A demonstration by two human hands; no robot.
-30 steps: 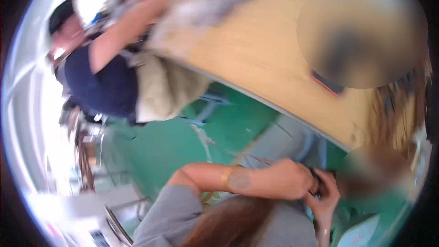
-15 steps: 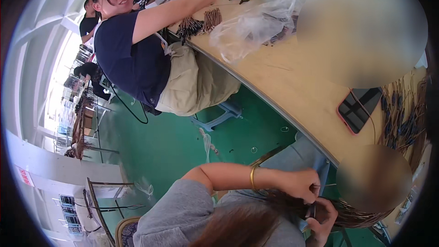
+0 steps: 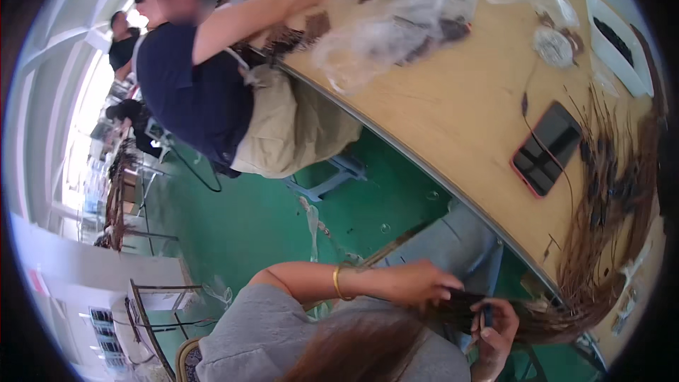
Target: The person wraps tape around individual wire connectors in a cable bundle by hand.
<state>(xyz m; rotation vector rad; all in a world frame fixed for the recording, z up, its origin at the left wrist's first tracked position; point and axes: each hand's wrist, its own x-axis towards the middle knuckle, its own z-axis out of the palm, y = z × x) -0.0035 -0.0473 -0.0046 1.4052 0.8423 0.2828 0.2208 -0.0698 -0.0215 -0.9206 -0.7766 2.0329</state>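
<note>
My left hand (image 3: 419, 282), below a gold bracelet, is closed with its fingertips on a bundle of thin dark brown wires (image 3: 541, 320). The bundle runs across my lap toward the table edge on the right. Beside it, my right hand (image 3: 499, 328) curls its fingers and thumb around a small dark blue-black piece (image 3: 486, 315), whose exact kind I cannot make out. The hands are close together, with dark strands between them. More brown wires with dark parts (image 3: 601, 177) lie on the table's right side.
On the wooden table (image 3: 453, 113) lie a phone (image 3: 548, 147), a clear plastic bag (image 3: 368, 46) and a white tray (image 3: 639, 74) of black parts. A co-worker (image 3: 194, 95) sits at the left, arm stretched over the table, on a blue-grey stool (image 3: 329, 178).
My left hand has moved left, away from my right hand. The right hand stays around the dark piece. The view has shifted slightly, and the co-worker's head has turned.
</note>
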